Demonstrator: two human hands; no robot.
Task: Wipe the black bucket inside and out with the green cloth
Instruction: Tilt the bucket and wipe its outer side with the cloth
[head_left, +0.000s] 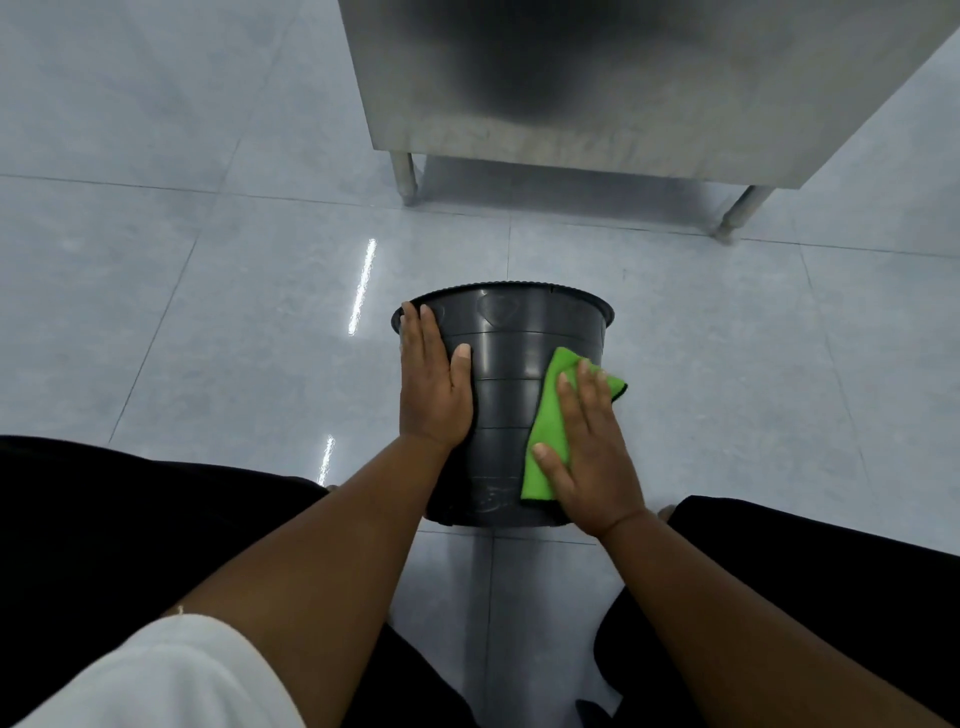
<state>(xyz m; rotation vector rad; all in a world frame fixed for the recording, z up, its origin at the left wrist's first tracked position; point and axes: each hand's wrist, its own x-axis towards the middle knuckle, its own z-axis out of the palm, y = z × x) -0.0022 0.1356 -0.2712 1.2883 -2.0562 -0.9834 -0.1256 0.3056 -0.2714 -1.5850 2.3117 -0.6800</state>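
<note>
The black bucket (506, 364) lies tipped on the tiled floor, its rim pointing away from me and its base towards me. My left hand (434, 384) lies flat on the bucket's left outer wall, fingers reaching the rim. My right hand (587, 447) presses the green cloth (548, 421) flat against the right outer wall. The cloth has a black edge and sticks out beyond my fingertips. The inside of the bucket is hidden from view.
A stainless steel cabinet (623, 93) on short metal legs (405, 176) stands on the floor just beyond the bucket. My knees in black trousers (130, 519) flank the bucket. Glossy grey floor tiles (208, 312) spread to the left and right.
</note>
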